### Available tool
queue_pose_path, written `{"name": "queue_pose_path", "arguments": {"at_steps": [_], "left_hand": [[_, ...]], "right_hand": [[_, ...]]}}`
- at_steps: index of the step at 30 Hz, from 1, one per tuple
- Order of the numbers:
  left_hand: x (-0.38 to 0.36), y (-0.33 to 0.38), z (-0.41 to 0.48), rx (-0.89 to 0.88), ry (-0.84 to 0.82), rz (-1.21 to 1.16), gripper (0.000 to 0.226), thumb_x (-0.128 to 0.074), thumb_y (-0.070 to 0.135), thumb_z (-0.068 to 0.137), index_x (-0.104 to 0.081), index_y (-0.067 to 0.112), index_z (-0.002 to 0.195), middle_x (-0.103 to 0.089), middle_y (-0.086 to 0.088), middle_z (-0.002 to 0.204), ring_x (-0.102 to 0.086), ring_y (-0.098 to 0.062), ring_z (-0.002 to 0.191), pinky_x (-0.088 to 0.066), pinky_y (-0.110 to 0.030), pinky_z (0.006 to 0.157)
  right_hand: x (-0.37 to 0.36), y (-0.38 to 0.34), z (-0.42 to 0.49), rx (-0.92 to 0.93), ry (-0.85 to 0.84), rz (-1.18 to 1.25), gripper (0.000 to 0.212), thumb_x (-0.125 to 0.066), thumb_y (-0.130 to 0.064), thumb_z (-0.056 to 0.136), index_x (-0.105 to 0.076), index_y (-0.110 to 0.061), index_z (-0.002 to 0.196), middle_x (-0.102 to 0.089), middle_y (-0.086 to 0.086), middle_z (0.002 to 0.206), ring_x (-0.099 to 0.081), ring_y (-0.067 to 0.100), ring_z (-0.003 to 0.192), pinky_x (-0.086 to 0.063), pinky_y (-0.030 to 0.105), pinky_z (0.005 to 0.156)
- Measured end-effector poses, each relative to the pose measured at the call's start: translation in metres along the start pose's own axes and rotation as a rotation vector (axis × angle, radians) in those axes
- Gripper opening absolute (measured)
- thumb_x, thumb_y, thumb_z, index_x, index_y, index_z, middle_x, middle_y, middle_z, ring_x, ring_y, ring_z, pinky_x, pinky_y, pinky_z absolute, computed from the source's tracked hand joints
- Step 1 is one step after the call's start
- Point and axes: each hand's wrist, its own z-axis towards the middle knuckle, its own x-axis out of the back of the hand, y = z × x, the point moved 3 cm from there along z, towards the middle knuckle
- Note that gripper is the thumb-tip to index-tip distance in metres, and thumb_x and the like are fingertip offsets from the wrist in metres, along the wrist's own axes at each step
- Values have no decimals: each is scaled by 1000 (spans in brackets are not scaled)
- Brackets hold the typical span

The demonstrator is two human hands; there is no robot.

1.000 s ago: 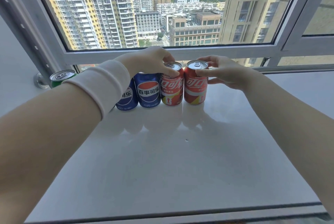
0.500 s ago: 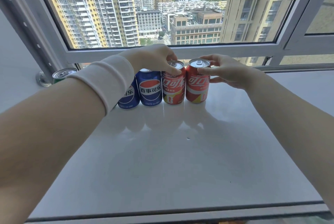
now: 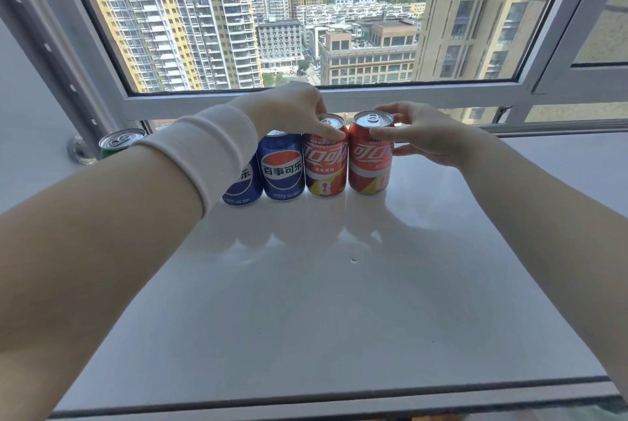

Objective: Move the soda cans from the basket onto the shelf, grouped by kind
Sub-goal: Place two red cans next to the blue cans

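Blue can (image 3: 282, 170) reads 百事可乐; left red can (image 3: 326, 162) reads WORLD CUP, 可口可; right red can (image 3: 369, 157) 可口

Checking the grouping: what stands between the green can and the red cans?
Two blue cans, in the head view; the left arm hides the rest.

A wide white fabric band (image 3: 207, 148) circles the left wrist; the left hand (image 3: 289, 109) and right hand (image 3: 430, 140) are bare.

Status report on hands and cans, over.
Left hand grips left red can. Right hand grips right red can. Both upright on shelf, beside blue cans. Nothing blocking.
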Motion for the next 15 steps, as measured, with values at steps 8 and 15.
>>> {"name": "queue_pose_path", "arguments": {"at_steps": [8,15], "left_hand": [[-1,0,3,13,10,34,62,-60,58,77,-65,4,108,-68,-10,103,-57,-20,83,-42,-22,58],[1,2,3,6,-1,53,61,-60,56,78,-64,4,110,-67,-10,105,-57,-21,87,-46,-31,71]], "right_hand": [[0,0,-1,5,14,8,55,-68,-20,83,-45,-15,132,-53,8,124,-55,20,108,-49,27,76],[-2,-1,-4,17,28,21,55,-67,-18,84,-44,-13,133,-54,6,119,-54,21,109,-47,31,82]]}}
